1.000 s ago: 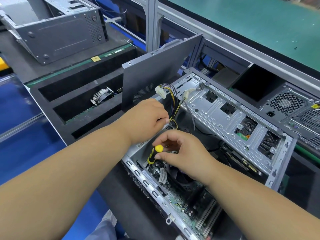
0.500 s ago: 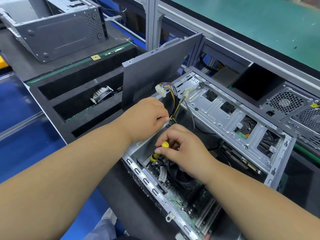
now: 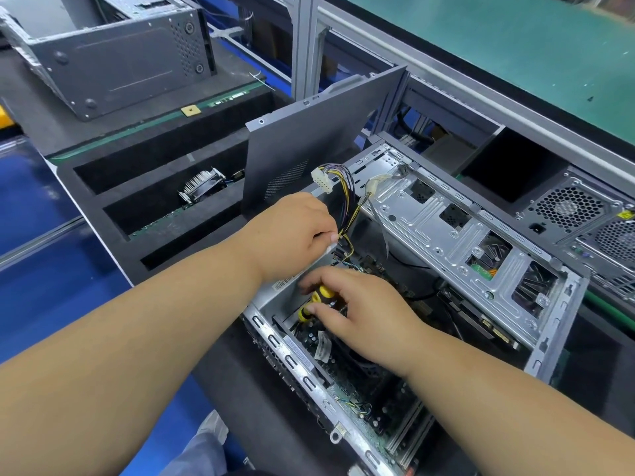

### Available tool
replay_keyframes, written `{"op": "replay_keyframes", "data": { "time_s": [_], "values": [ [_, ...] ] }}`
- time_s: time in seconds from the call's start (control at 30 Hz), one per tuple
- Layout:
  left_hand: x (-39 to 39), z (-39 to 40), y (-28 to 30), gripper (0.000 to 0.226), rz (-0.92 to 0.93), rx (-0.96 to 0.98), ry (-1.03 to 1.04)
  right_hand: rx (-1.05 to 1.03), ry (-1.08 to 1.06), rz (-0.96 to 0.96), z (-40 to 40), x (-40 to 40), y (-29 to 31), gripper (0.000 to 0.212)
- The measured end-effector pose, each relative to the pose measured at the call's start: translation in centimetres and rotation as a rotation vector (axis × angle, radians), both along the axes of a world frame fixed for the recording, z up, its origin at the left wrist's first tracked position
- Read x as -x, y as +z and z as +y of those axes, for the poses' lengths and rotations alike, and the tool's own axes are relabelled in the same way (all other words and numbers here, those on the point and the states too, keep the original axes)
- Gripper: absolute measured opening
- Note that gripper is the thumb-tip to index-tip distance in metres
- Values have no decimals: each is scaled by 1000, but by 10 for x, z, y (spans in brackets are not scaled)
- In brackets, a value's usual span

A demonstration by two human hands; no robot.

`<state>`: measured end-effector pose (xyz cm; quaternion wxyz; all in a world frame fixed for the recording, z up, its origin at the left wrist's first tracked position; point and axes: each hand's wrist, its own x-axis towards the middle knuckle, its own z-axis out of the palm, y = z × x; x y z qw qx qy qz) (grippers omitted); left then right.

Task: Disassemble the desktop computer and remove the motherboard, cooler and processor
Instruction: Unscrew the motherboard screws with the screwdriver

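Both hands inside the open computer case (image 3: 405, 304), right one working a screwdriver.

Left hand (image 3: 292, 231) curled over the case's upper-left wall edge, fingertips pinching the bundle of wires (image 3: 347, 204) just below the white plug (image 3: 321, 180). Right hand (image 3: 364, 314) holds the yellow-and-black screwdriver (image 3: 318, 300), fingers wrapped round the handle, tip hidden down in the case. Motherboard (image 3: 357, 400) lies flat in the case bottom, partly under the right hand and forearm. Silver drive cage (image 3: 457, 231) along the far side. Grey side panel (image 3: 316, 146) stands tilted behind the left hand. A loose cooler (image 3: 202, 185) sits in a black tray slot to the left, well apart.
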<state>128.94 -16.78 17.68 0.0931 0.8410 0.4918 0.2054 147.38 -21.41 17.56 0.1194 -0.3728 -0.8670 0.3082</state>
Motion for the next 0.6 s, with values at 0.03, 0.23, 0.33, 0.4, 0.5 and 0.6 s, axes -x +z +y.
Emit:
{"op": "replay_keyframes", "data": {
  "time_s": [0.03, 0.23, 0.33, 0.4, 0.5, 0.6],
  "values": [
    [0, 0, 0, 20, 1, -1, 1, -24, 6, -39, 0, 0, 0, 26],
    [-1, -1, 0, 19, -11, -8, -1, 0, 26, -54, -2, 0, 3, 32],
    [-1, -1, 1, 18, -20, -17, -2, 11, 45, -41, -2, 0, 3, 36],
    [0, -1, 1, 18, -22, -16, 1, 4, 79, -51, -3, 1, 2, 36],
    [-1, -2, 2, 19, -20, -8, 1, -78, 122, -80, -3, 3, 0, 30],
    [-1, -2, 3, 18, -22, -14, -4, -167, 113, -131, -1, 4, 0, 37]
  ]
}}
